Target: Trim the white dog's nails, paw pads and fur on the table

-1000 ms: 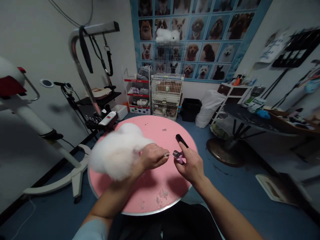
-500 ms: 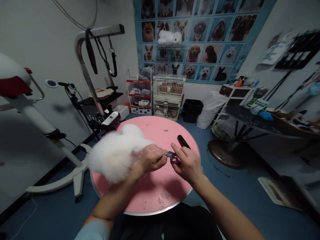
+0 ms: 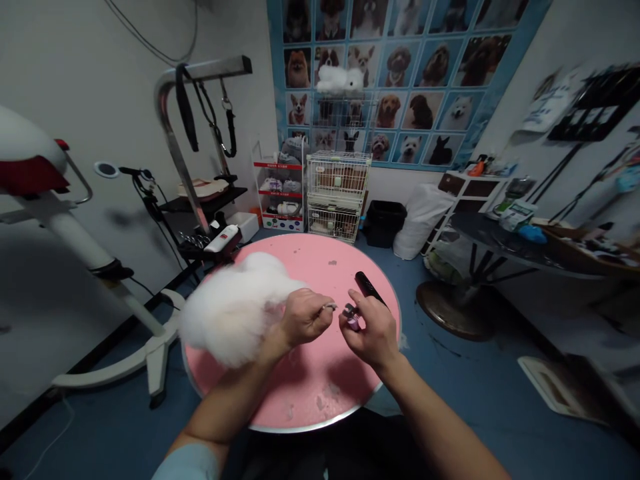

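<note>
A fluffy white dog [image 3: 230,310] is on the left half of the round pink table [image 3: 320,393]; its head cannot be made out. My left hand [image 3: 306,316] is closed around the end of its leg, and a small paw tip [image 3: 329,307] sticks out past thumb and finger. Facing it, my right hand [image 3: 373,330] grips nail clippers [image 3: 353,320] with purple handles and a metal head, partly hidden by the fingers. A narrow gap separates the clipper head from the paw tip. A black cylindrical tool [image 3: 367,285] lies just beyond my right hand.
A metal grooming arm [image 3: 173,133] with hanging straps rises at the left, beside a white dryer stand [image 3: 80,233]. Behind the table are stacked wire cages [image 3: 337,180] and a black bin [image 3: 385,222]. A dark round table [image 3: 493,233] with supplies stands at right.
My right hand has drawn the clippers slightly back from the paw tip, opening a small gap. My left hand keeps its hold in nearly the same place.
</note>
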`<state>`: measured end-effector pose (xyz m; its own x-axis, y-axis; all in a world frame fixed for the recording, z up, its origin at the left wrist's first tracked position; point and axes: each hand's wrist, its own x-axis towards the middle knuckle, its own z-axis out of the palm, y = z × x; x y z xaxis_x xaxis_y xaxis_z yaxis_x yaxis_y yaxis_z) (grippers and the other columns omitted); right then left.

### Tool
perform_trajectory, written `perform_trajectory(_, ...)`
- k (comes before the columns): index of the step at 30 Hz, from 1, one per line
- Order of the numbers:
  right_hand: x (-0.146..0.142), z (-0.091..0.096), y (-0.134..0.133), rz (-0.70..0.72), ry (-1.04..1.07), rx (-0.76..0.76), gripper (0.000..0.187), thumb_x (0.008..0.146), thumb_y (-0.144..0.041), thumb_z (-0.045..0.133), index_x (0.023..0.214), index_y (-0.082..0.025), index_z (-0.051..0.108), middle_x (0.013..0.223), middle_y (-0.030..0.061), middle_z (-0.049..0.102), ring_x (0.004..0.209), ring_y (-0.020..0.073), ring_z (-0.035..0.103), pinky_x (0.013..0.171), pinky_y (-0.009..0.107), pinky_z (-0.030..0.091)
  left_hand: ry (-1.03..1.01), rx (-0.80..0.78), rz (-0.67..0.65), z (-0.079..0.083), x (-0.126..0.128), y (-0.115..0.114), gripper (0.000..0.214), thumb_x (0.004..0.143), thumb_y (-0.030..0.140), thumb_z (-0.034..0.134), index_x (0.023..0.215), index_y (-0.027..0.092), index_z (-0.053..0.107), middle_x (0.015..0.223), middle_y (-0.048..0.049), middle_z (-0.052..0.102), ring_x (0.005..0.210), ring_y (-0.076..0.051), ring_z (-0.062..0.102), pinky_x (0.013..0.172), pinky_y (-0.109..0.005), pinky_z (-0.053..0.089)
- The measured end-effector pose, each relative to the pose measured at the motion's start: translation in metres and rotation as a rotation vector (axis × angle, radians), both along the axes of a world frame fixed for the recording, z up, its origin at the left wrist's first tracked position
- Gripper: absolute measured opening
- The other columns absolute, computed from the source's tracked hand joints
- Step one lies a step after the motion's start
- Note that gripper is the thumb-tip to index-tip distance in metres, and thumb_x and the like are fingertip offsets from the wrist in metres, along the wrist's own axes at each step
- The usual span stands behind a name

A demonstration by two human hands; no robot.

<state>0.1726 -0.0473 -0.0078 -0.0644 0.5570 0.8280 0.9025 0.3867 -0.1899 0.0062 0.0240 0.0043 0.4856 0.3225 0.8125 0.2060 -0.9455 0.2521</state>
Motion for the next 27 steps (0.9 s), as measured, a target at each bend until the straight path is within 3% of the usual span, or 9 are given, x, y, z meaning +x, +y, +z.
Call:
perform_trajectory(8, -0.012, -0.003, 0.006, -0.030, -0.023, 0.049, 0.038, 0.082, -0.021, 0.054, 0.119, -0.015, 0.057, 0.071, 0.0024, 0.059, 0.064, 0.0184, 0.055, 0.061, 0.031, 0.043, 0.012, -0.030, -0.016, 0.002, 0.001, -0.003, 0.042, 0.097, 0.033, 0.037, 0.063, 0.018, 0.057, 0.052, 0.0012, 0.057, 0.047, -0.009, 0.047, 0.056, -0.026, 0.035)
perform_trajectory(21, -0.017, -0.009, 0.005, -0.016, 0.092, 0.035, 0.039, 0.085, -0.021, 0.055, 0.124, -0.015, 0.056, 0.074, 0.0037, 0.061, 0.062, 0.0167, 0.057, 0.059, 0.028, 0.048, -0.042, -0.057, 0.015, -0.002, 0.005, -0.006, 0.044, 0.097, 0.034, 0.037, 0.062, 0.017, 0.059, 0.051, 0.0001, 0.059, 0.047, -0.009, 0.049, 0.055, -0.025, 0.036)
perform_trajectory(27, -0.021, -0.010, 0.004, 0.038, 0.178, -0.039, 0.039, 0.085, -0.022, 0.054, 0.123, -0.014, 0.056, 0.080, 0.0065, 0.067, 0.062, 0.0159, 0.061, 0.059, 0.027, 0.052, -0.035, -0.064, -0.004, -0.003, 0.005, -0.006, 0.042, 0.097, 0.033, 0.038, 0.065, 0.017, 0.059, 0.053, 0.0004, 0.059, 0.048, -0.010, 0.051, 0.056, -0.026, 0.037)
